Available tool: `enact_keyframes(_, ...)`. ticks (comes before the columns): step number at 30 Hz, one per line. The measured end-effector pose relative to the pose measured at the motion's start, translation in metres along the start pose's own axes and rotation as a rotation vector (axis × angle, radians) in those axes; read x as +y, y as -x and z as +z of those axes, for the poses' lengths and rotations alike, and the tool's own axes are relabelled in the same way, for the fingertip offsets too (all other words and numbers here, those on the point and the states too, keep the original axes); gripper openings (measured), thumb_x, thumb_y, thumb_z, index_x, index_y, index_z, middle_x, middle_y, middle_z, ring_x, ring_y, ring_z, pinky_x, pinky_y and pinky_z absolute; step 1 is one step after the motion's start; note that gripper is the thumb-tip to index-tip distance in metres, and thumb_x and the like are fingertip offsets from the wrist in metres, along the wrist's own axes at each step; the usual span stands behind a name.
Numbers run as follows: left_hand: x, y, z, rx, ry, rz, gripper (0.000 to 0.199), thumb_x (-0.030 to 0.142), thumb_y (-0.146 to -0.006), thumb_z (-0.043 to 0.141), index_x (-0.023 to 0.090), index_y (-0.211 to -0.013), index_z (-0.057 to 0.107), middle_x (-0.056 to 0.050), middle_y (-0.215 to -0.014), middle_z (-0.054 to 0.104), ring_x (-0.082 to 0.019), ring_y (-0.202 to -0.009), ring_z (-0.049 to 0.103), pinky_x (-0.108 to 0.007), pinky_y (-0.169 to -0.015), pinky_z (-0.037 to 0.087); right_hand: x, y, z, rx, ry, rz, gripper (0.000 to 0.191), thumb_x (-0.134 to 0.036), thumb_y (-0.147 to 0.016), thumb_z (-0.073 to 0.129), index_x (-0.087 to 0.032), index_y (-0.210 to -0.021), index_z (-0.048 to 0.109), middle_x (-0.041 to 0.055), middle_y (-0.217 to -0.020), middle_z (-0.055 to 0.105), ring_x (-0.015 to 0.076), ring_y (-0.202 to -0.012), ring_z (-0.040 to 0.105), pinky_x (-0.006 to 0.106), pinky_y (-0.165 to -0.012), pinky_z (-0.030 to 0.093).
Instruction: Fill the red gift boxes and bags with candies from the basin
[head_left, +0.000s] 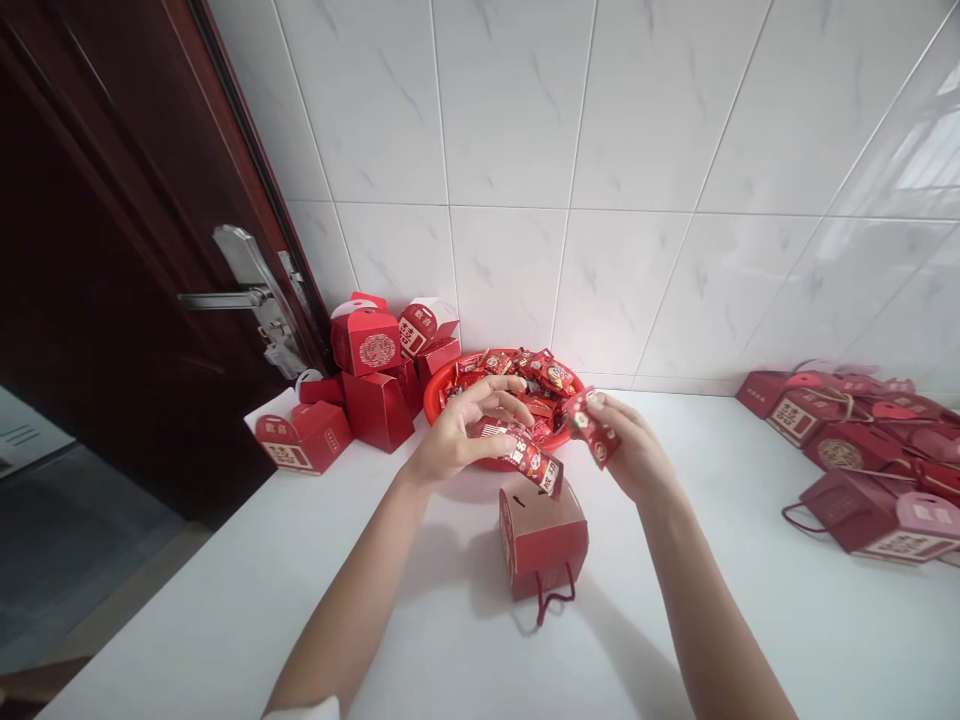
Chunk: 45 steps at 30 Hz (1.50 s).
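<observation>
My left hand (471, 428) is closed on a long red candy packet (534, 462) with white lettering, held above a small red gift box (546, 540). That box stands on the white table with a dark red cord handle (555, 598) hanging at its near side. Between the thumb and fingers of my right hand (631, 440) is a small red candy wrapper packet (592, 428) with a pale pattern. Behind both hands sits a round red basin (433, 392) heaped with red-wrapped candies (544, 380); my hands partly cover it.
Several red gift boxes (375, 400) are stacked at the back left, close to a dark wooden door (112, 200) with a metal handle. More flattened or lying boxes (862, 430) pile up at the right. A tiled wall (510, 270) borders the white table (300, 580).
</observation>
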<state>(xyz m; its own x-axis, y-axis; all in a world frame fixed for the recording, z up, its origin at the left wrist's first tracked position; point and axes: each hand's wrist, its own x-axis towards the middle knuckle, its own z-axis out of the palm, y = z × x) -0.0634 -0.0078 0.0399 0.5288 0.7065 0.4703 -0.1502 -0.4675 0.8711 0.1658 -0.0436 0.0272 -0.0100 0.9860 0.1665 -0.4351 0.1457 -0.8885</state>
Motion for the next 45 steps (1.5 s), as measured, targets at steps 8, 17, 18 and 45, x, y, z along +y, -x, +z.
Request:
enact_keyframes(8,-0.002,0.000,0.001,0.161,0.070,0.084,0.043,0.023,-0.078,0.079,0.022,-0.118,0.066,-0.006,-0.098,0.074,-0.020,-0.094,0.066,-0.031,-0.084,0.048,0.006,0.006,0.005,-0.413,0.192,0.146,0.032,-0.045,-0.080,0.081,-0.018,-0.075,0.065,-0.0018,-0.067,0.062,0.0103,-0.056,0.054,0.023,-0.054,0.045)
enact_keyframes(17,-0.007,-0.007,0.006,0.134,0.471,0.017,0.054,0.015,-0.064,0.063,0.019,-0.117,0.069,-0.010,-0.116,0.074,-0.026,-0.097,0.069,-0.035,-0.081,0.052,0.001,0.011,0.007,-0.292,0.158,0.031,0.030,-0.043,-0.080,0.081,-0.019,-0.075,0.063,-0.0005,-0.071,0.064,0.0115,-0.058,0.056,0.024,-0.052,0.047)
enact_keyframes(18,-0.008,-0.006,0.007,0.126,0.448,0.004,0.056,0.012,-0.063,0.064,0.020,-0.118,0.069,-0.010,-0.116,0.074,-0.026,-0.098,0.069,-0.035,-0.081,0.052,0.001,0.011,0.008,-0.297,0.165,0.028,0.031,-0.044,-0.080,0.081,-0.019,-0.075,0.063,-0.0004,-0.071,0.064,0.0118,-0.059,0.056,0.024,-0.052,0.047)
enact_keyframes(45,-0.004,-0.005,0.033,0.444,0.082,-0.042,0.030,0.036,-0.072,0.086,0.017,-0.091,0.072,-0.003,-0.088,0.074,-0.018,-0.083,0.066,-0.030,-0.080,0.054,0.014,0.014,0.034,-0.122,0.000,0.140,0.039,-0.046,-0.077,0.081,-0.021,-0.105,0.068,0.0070,-0.099,0.075,0.0206,-0.076,0.070,0.031,-0.060,0.056)
